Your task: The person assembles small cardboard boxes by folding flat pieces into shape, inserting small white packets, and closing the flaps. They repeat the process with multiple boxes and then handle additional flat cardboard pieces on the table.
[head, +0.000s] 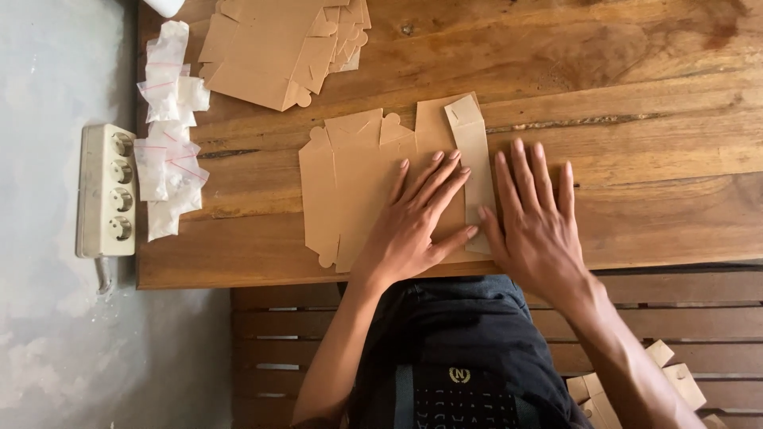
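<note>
Both hands are flat and spread, so no real grip here, just open palms pressing down. The left hand [417,218] lies with fingers stretched over the middle of a flat, unfolded brown cardboard box blank [358,187], and the right hand [534,218] sits just beside it, its thumb edge touching the blank's narrow folded side flap [474,151] while the rest of its fingers rest on the bare wood. The blank lies near the front edge of the brown wooden plank desk [636,119], right in front of the person, tabs and notches pointing to the far side and left. Further back on the desk there's a loose stack of the same brown cardboard blanks [274,52], fanned out a bit. Along the desk's left edge is a pile of small clear plastic bags with white contents and red strips [168,131]. Off the desk on the left, a cream-coloured power strip with four round sockets [107,191] sits on the grey floor. Lower right, a few more cardboard pieces [671,381] lie on a slatted wooden bench [270,318].
</note>
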